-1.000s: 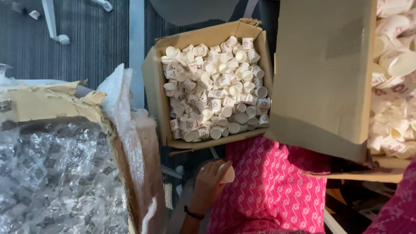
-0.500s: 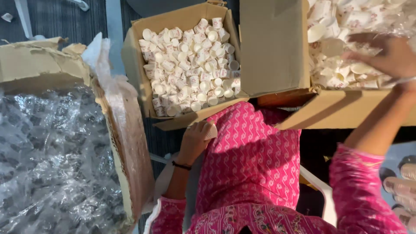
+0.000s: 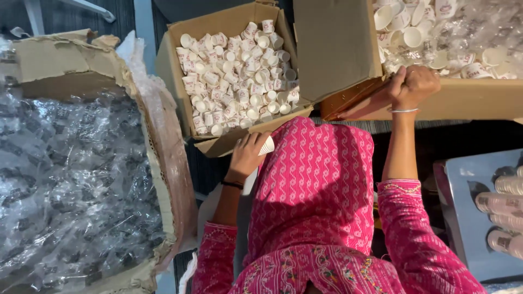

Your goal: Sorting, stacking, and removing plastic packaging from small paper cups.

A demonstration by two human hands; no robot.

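A small white paper cup [image 3: 266,146] is held in the left hand [image 3: 248,155], fingers curled round its ribbed wall, just below the near flap of an open cardboard box [image 3: 174,81] at 12 o'clock that is packed with many like small cups [image 3: 234,76], white with red print. The right hand [image 3: 414,87] is clenched over the near rim of a second cardboard box [image 3: 463,100] at 2 o'clock, with something small possibly pinched under the fingers; what is gripped there cannot be told. Loose larger paper cups [image 3: 414,35] and crumpled clear film are seen inside that box, behind its raised flap [image 3: 335,46]. At 9 o'clock a torn carton [image 3: 60,60] filled with clear plastic wrapping [image 3: 71,179] is noted. At 4 o'clock nested stacks of cups [image 3: 501,204] lie on a grey tray [image 3: 463,179]. A pink patterned garment [image 3: 316,190] fills the lap. The held cup is judged very light, thin-walled and easily crushed, with a smooth coated surface; it is best taken by the wall near the stiffer rolled rim, with slight pressure only.
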